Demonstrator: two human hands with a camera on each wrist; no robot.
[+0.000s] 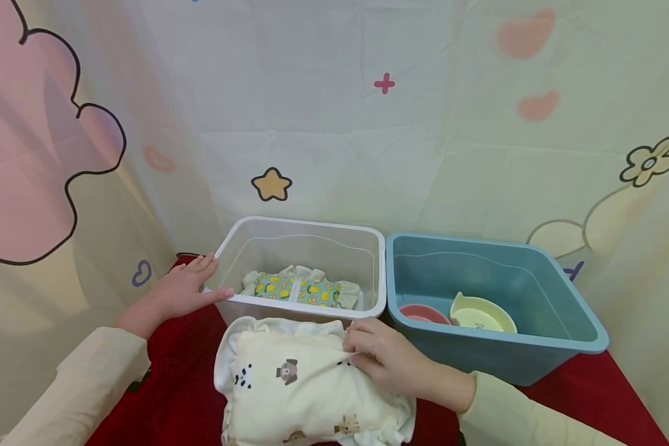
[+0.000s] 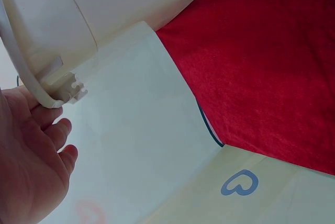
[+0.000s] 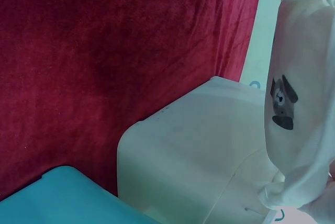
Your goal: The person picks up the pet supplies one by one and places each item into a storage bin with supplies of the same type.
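My right hand (image 1: pixel 387 358) pinches the upper right part of a cream pillow (image 1: pixel 290 396) with frilled edges and small animal prints. The pillow is in front of a white bin (image 1: pixel 306 228), overlapping its lower front in the head view. In the right wrist view, the pillow (image 3: pixel 298 88) hangs beside the bin's wall (image 3: pixel 178 150), its frill bunched near my fingers. My left hand (image 1: pixel 186 288) rests at the bin's left rim, thumb on the front edge, fingers spread along the side. Inside the bin lies a small frilled pillow (image 1: pixel 323 292) with a lemon print.
Right beside the white bin stands a blue bin (image 1: pixel 479 244) holding a pale yellow dish (image 1: pixel 482 314) and a pink dish (image 1: pixel 424 313). Both bins stand on a red cloth (image 1: pixel 184 371). A printed curtain (image 1: pixel 334 155) hangs close behind them.
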